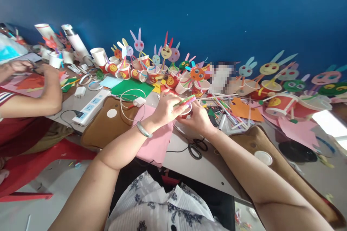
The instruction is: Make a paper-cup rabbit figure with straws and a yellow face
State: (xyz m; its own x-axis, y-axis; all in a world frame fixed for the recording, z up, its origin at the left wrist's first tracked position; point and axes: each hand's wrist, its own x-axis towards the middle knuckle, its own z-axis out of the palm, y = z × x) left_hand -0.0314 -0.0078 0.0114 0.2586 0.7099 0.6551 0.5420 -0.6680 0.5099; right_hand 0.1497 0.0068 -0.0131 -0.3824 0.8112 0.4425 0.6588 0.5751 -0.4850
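Observation:
Both of my hands meet over the middle of the table around a small paper cup (187,111), mostly hidden by my fingers. My left hand (168,107), with a bangle (144,129) on its wrist, pinches thin green and pink strips (188,100) at the cup's rim; whether these are straws or paper I cannot make out. My right hand (200,118) wraps the cup from the other side. Black-handled scissors (195,150) lie just below my right hand. Under my left forearm is pink paper (154,139).
Red-and-white cups with paper rabbit heads (139,45) line the blue wall. Loose straws and sticks (225,110), orange paper (245,110) and a brown cushion (264,155) lie right. A power strip (92,107) and white cable (139,101) are left, near another person's arm (45,97).

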